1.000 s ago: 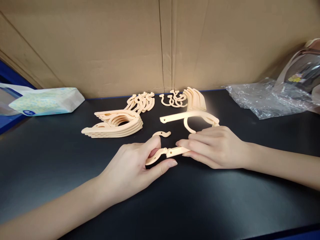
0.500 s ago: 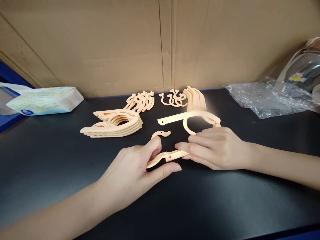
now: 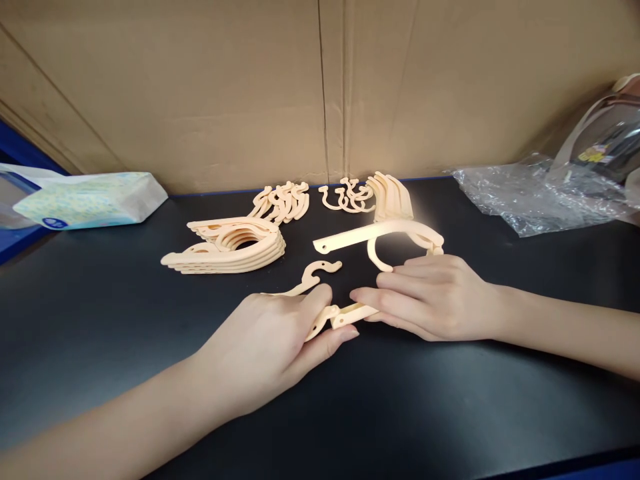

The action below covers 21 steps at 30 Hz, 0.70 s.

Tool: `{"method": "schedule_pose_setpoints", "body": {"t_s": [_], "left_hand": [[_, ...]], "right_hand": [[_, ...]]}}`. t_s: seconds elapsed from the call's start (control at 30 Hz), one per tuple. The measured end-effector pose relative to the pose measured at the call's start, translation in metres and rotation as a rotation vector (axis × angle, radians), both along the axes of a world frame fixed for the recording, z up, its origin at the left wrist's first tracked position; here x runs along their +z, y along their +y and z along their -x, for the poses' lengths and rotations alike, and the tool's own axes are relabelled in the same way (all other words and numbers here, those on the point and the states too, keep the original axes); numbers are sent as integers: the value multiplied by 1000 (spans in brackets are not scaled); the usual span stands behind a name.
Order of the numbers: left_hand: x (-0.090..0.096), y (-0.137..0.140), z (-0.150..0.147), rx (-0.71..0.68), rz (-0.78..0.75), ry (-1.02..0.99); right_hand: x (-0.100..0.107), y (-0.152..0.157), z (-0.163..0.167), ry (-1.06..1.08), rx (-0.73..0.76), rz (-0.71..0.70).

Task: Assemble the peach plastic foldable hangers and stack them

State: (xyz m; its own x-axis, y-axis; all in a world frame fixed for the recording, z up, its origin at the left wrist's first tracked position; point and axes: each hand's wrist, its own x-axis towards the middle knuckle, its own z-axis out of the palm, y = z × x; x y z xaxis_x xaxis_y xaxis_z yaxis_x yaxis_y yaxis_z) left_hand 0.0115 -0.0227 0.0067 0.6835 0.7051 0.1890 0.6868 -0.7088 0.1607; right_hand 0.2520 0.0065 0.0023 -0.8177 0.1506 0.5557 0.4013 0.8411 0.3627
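My left hand (image 3: 275, 343) is closed on a cream plastic hanger hook (image 3: 320, 323), thumb below it and index finger above. The hook's small end touches the holed end of a hanger arm (image 3: 353, 315). Another curved end (image 3: 325, 267) shows beyond my left knuckles; my hand hides whether it belongs to the same hook. My right hand (image 3: 430, 300) is wrapped round a cream folding hanger (image 3: 375, 233). One arm of it slants out toward the left hand, and the upper arm with a hole at its tip points left. A curved strip (image 3: 380, 257) hangs under that upper arm.
Stacked cream hanger parts (image 3: 230, 257) lie at left, with loose hooks (image 3: 285, 200) and curved pieces (image 3: 350, 197) behind. More arms (image 3: 393, 197) stand at back right. A tissue pack (image 3: 90, 200), clear plastic wrap (image 3: 530, 193) and a clear bag (image 3: 600, 147) edge the black table (image 3: 400, 413).
My left hand has turned slightly and shifted a little, and more of the curved hook part beyond the knuckles shows. My right hand stays nearly still with the hanger.
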Motion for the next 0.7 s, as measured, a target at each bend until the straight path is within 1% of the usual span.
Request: {"method": "schedule_pose_setpoints", "body": {"t_s": [0.2,0.4,0.6,0.7], "left_hand": [[4,1,-2,-58,-201,150],[6,2,-4,-63,-383,212],[5,3,-3,-54,-518,287],[4,3,-3,-69,-543,302]], "right_hand": [[1,0,1,-21,5,-34],[1,-1,0,-23,-1,-36],[0,0,0,-49,3,-1],[-1,1,0,-74,-8,17]]}}
